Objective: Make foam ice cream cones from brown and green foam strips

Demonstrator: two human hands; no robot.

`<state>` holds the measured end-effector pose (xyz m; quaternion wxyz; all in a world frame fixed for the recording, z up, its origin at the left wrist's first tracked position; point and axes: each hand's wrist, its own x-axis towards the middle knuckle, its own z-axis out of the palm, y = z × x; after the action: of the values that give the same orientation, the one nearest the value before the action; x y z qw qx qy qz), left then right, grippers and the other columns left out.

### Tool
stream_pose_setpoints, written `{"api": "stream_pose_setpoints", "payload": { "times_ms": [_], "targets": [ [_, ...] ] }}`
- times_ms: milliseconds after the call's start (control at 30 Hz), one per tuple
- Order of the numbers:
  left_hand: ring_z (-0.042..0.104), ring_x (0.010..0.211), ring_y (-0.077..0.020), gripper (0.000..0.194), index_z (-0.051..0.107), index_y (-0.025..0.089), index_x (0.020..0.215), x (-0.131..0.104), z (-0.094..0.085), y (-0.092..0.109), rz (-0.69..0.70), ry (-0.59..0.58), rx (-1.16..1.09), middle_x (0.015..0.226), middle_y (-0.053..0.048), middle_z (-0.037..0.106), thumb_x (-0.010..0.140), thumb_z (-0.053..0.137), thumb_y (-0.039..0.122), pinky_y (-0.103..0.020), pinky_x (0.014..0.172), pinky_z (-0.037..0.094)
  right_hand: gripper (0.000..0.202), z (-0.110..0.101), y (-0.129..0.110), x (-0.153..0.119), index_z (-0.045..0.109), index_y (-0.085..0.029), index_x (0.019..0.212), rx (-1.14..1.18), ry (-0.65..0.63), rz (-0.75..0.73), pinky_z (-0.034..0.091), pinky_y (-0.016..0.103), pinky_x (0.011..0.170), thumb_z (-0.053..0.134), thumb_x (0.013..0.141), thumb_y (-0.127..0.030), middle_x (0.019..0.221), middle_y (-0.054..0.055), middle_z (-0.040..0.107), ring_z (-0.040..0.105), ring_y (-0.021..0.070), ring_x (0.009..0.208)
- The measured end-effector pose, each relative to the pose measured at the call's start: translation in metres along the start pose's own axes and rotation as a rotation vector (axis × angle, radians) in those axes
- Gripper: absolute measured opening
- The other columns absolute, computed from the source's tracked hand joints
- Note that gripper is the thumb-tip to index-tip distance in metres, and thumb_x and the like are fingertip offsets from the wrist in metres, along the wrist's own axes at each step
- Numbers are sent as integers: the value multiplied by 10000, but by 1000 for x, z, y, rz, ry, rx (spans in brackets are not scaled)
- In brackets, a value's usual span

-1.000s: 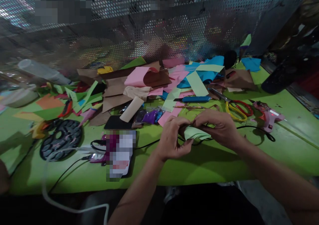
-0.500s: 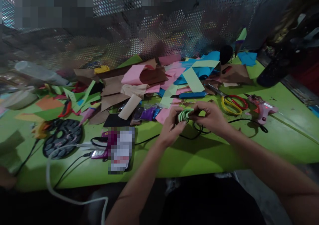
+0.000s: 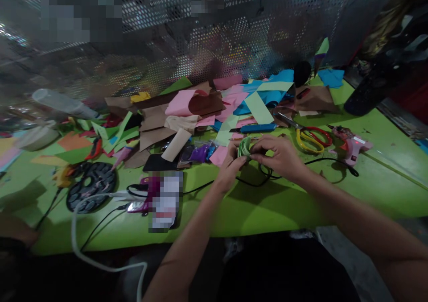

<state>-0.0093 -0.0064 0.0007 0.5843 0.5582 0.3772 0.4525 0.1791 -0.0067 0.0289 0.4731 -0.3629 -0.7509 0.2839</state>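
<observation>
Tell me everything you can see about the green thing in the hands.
The green piece looks like paper, striped paler and darker, its curved layers or folds stacked closely. The left hand holds it between thumb and fingers, over the green tabletop. The right hand has fingertips at its lower right edge; whether they pinch it is unclear. Fingers hide its lower end.

This looks like a craft workshop: coloured paper scraps (image 3: 259, 108) heap along the far side of a green worktable (image 3: 384, 181), a blue cutter (image 3: 258, 127) and scissors (image 3: 300, 137) lie before them, a pink glue gun (image 3: 353, 151) sits at right, and a perforated metal screen (image 3: 187, 47) rises behind.
</observation>
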Motion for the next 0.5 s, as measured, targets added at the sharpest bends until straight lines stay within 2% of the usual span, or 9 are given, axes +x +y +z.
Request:
{"api": "stream_pose_setpoints", "payload": {
  "times_ms": [267, 400, 500],
  "targets": [
    [414, 639, -107, 315, 551, 241, 1035, 1, -3, -4, -115, -31, -110, 803, 36, 487, 784, 635, 410, -231, 540, 309, 122, -3, 1, 3, 719, -188, 771, -4, -79, -26, 506, 279, 700, 695, 875, -129, 790, 28, 707, 665, 174, 761],
    [364, 586, -97, 333, 539, 238, 1007, 3, -2, -2, -133, -60, -104, 758, 49, 449, 767, 656, 437, -228, 518, 283, 102, -4, 2, 3, 720, -183, 780, -28, -90, -28, 491, 272, 692, 702, 873, -145, 795, 29, 700, 654, 168, 752],
    [386, 616, -100, 343, 548, 239, 1021, 2, -1, 1, -121, -45, -76, 794, 42, 474, 777, 673, 447, -227, 541, 315, 110, -4, 3, 3, 711, -185, 780, -45, -107, -25, 478, 266, 686, 685, 880, -147, 794, 25, 693, 647, 165, 752]
  ]
}}
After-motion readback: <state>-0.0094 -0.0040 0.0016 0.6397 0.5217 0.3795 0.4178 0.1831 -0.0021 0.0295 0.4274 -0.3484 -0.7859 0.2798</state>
